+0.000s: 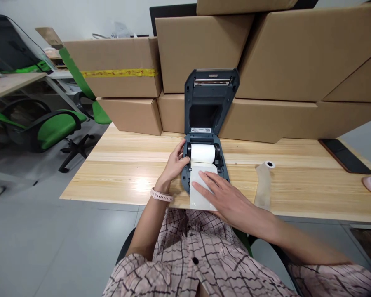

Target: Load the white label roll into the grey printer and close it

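A dark grey label printer (224, 165) stands on the wooden table with its lid (210, 99) raised. Inside it lies a white label roll (203, 153), and a strip of white labels (200, 198) runs from it over the printer's front toward the table edge. My left hand (174, 164) rests against the printer's left side, fingers apart, near the roll's left holder. My right hand (218, 192) lies over the label strip with its fingers spread, touching it from above. The thumb of that hand is hidden.
Cardboard boxes (200, 53) are stacked behind the printer. A small roll with an unwound strip (264, 185) lies right of it on the table (120, 165). Farther right is a dark phone-like object (344, 156). Green chairs (58, 128) stand at the left.
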Available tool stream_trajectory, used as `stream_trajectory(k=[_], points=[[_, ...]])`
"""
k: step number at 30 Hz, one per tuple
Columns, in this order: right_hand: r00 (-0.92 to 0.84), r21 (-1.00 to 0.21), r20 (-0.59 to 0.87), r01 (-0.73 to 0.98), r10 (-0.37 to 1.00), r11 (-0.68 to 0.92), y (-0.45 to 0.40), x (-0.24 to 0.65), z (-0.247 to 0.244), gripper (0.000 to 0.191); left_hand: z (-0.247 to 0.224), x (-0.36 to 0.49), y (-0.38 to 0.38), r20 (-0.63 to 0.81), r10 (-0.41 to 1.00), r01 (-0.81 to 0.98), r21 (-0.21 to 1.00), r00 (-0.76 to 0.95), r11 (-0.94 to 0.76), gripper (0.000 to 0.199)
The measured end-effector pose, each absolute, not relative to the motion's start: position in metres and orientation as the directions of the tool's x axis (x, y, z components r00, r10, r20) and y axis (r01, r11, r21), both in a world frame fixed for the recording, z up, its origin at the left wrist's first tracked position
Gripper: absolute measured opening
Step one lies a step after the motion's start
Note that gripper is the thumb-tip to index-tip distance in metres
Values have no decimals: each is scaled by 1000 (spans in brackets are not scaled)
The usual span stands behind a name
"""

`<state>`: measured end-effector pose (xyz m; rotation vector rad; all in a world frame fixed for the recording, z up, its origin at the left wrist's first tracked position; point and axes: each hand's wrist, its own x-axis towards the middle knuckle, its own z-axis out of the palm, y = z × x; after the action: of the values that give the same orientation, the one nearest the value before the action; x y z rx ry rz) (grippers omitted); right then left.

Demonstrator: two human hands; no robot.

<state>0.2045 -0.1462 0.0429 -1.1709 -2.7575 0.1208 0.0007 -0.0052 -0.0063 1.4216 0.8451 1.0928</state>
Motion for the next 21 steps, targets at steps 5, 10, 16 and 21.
stream_trajectory(k=[5, 10, 16, 21], points=[[-703, -139, 111, 689, 703, 711, -149, 210, 45, 66, -6, 0, -5, 160, 934, -61, 987, 320, -149, 82], [-711, -158, 107, 678, 695, 718, -152, 213, 43, 65, -7, -1, -5, 165, 933, -63, 986, 320, -153, 82], [-704, -176, 114, 680, 701, 711, -155, 214, 40, 69, -9, -1, -5, 167, 931, -62, 986, 325, -155, 81], [-695, -160, 112, 693, 710, 703, -155, 212, 39, 68, -8, -2, -6, 171, 933, -83, 985, 315, -153, 79]])
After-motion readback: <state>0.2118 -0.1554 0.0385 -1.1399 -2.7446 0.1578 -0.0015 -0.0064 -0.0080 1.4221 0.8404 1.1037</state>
